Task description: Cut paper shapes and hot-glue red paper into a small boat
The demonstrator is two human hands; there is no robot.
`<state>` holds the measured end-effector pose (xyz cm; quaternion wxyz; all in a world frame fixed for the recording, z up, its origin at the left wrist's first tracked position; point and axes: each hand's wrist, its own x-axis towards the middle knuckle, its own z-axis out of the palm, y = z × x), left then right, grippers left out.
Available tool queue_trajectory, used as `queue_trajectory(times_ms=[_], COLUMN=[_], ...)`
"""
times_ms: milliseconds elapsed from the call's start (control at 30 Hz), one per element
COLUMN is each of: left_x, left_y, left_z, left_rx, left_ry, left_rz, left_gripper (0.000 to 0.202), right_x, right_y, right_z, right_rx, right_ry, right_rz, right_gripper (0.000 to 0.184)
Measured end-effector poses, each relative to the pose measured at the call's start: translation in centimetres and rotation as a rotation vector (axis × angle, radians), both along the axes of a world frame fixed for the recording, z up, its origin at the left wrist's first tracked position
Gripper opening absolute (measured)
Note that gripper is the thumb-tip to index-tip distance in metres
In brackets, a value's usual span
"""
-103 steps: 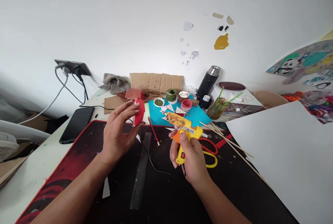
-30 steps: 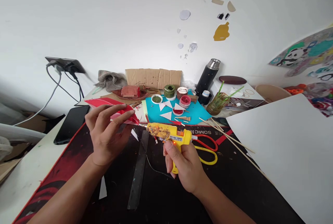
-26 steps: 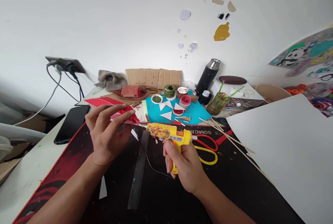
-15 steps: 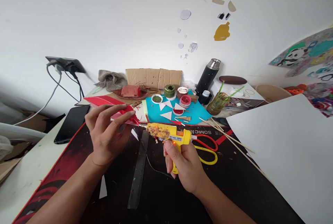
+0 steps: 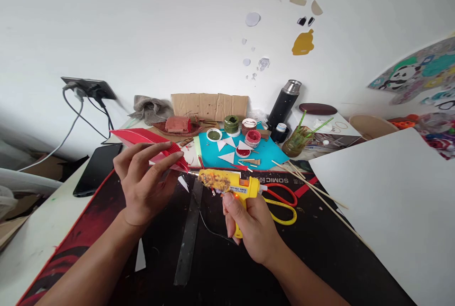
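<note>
Red card piece [image 5: 137, 136] is above the left side of the bench [image 5: 39, 230], held there by my left hand [image 5: 142, 183] with the fingers laid across its ridged edge; my thumb is hard to make out in the shadow below, and the fingers hide part of the card. My right hand [image 5: 250, 218] is wrapped around a yellow glue gun [image 5: 220, 180], covering most of its handle. Its nozzle sits at the card's right end, though I cannot tell whether they touch. Scissors [image 5: 284, 207] lie right of the gun, blades hidden. Left of the card, a phone [image 5: 97, 168] lies beside the red-edged black mat [image 5: 220, 273], which stretches between my forearms with a ruler [image 5: 186, 254] on it; a white sheet [image 5: 391, 202], cut off at the view's bottom, bounds the right side
</note>
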<state>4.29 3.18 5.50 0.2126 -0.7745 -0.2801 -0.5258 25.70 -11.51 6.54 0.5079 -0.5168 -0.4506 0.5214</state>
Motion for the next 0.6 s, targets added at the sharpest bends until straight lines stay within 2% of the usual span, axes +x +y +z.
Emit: queue_trajectory(times_ms=[600], left_x=[-0.07], left_y=[0.05], left_z=[0.04], left_rx=[0.001], left_ry=[-0.003], left_rz=[-0.022], left_gripper=[0.052], right_x=[-0.06], right_y=[-0.06], right_z=[0.27], right_rx=[-0.011], right_ry=[-0.037], right_rz=[0.014], right_gripper=[0.086])
